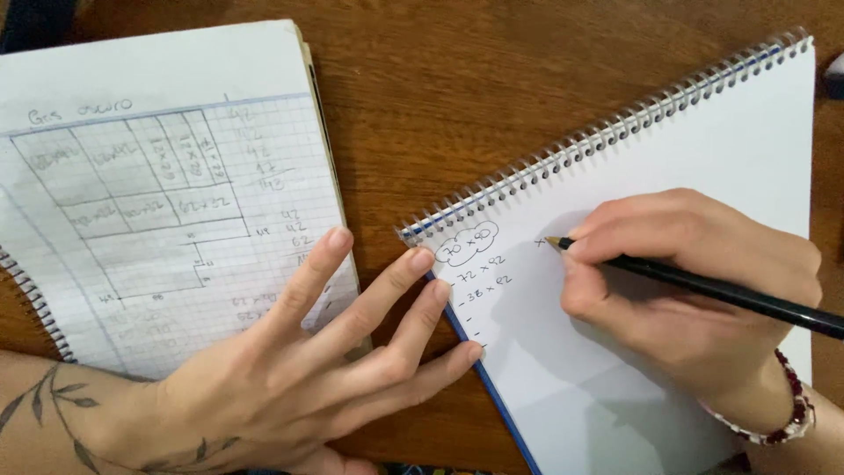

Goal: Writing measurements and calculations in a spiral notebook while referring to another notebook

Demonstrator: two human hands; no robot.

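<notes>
My right hand (694,290) grips a black pencil (747,297), its tip touching the blank page of a spiral-bound white pad (694,141) that lies tilted on the right. A few handwritten lines sit near the pad's upper left corner. My left hand (325,361) lies flat with fingers spread, its fingertips pressing the pad's left edge and its index finger resting on a squared-paper notebook (132,132). That notebook, on the left, carries a pencil sketch of a divided rectangle and columns of figures. A beaded bracelet (791,413) circles my right wrist.
Both pads lie on a brown wooden table (457,79). A leaf tattoo runs along my left forearm (53,405). A small dark object (835,75) shows at the right edge, mostly cut off.
</notes>
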